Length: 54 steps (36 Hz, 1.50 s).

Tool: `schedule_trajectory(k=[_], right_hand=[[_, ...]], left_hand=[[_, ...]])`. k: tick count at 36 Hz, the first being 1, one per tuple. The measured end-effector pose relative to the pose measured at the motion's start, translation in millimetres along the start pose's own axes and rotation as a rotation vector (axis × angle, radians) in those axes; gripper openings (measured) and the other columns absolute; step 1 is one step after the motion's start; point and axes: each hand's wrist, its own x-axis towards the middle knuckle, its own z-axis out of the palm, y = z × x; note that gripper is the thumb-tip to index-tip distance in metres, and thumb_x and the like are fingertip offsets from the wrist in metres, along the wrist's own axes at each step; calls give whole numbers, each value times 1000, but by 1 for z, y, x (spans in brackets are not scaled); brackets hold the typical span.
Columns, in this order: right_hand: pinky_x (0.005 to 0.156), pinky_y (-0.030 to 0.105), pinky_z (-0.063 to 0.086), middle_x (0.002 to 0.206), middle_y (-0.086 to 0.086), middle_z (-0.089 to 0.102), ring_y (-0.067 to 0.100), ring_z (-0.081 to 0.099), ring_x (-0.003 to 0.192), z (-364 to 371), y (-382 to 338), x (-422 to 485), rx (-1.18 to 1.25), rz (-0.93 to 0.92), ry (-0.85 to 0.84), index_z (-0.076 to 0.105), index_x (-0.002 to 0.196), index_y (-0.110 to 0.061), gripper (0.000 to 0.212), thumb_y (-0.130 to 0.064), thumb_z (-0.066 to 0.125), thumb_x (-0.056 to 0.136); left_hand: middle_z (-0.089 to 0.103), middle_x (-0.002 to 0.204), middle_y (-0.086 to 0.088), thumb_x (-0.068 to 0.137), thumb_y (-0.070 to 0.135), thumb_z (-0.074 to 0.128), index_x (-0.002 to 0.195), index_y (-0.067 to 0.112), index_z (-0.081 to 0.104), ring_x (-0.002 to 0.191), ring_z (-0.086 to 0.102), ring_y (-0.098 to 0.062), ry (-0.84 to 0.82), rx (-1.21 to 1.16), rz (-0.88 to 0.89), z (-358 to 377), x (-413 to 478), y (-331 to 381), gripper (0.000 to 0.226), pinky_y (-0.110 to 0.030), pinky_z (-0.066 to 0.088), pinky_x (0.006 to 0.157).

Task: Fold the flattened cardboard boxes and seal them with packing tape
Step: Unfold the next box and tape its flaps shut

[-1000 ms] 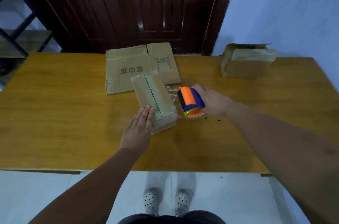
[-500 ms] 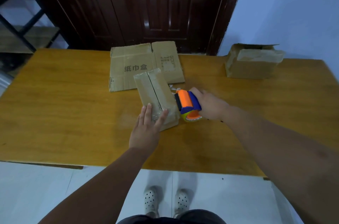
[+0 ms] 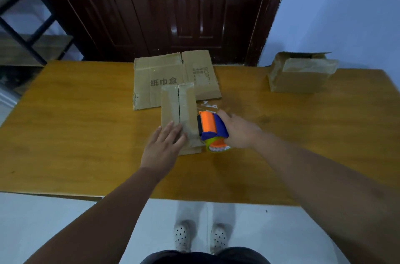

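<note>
Small folded box (image 3: 179,112) mid-table, centre seam running toward 12 o'clock. Left hand (image 3: 164,147) flat on its near end, fingers straight, pressing. Right hand (image 3: 238,131) wrapped round the orange-and-blue tape dispenser (image 3: 211,128), which sits against the box's 3 o'clock edge. Flattened cardboard (image 3: 155,77) at 12, near edge hidden behind the box. Tape scraps (image 3: 207,105) close at 2. Open-flapped box (image 3: 303,75) well apart at 2. Dark door (image 3: 173,4) beyond the table (image 3: 75,134).

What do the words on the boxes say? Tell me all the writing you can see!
"纸巾盒": on the left panel of the flattened cardboard box.
Small print on its right panel: too blurred to read.
No writing shows on the folded box, the tape dispenser or the far box.
</note>
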Motion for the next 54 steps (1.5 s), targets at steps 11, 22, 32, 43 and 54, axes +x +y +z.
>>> schedule_trajectory(k=[11, 22, 32, 43, 54], right_hand=[[63, 32, 43, 109, 9, 48, 23, 54, 83, 14, -8, 0, 57, 28, 78, 20, 136, -26, 76, -11, 68, 79], [55, 24, 34, 90, -1, 47, 16, 52, 72, 4, 8, -16, 222, 66, 116, 26, 129, -24, 68, -15, 70, 79], [62, 34, 43, 96, 1, 46, 21, 52, 78, -7, 6, -14, 75, 36, 84, 27, 128, -20, 57, -15, 62, 83], [75, 44, 52, 120, 10, 44, 30, 55, 97, 4, 4, -2, -179, 126, 16, 21, 134, -22, 63, 0, 55, 86], [53, 23, 31, 86, -8, 45, 19, 54, 75, -9, 25, -16, 170, 133, 114, 31, 122, -21, 60, -6, 70, 78]], left_hand=[[43, 135, -15, 96, 29, 42, 148, 32, 16, 122, 48, -30, -137, -53, -84, -6, 20, 14, 59, -38, 49, 88], [-6, 160, 1, 93, 15, 53, 148, 30, -17, 147, 1, -25, -140, -62, -90, 17, 22, 15, 90, -47, 16, 115], [-26, 152, 8, 92, 2, 45, 136, 29, -34, 147, -10, -20, -123, -120, -30, 29, 18, 9, 94, -40, -6, 115], [-30, 149, 11, 91, 13, 43, 138, 30, -31, 145, -17, -15, -154, -203, -37, 14, 16, 10, 89, -35, -12, 114], [-21, 157, 8, 89, 14, 48, 139, 30, -30, 146, -15, -17, -161, -203, -44, 13, 17, 10, 94, -36, -12, 114]])
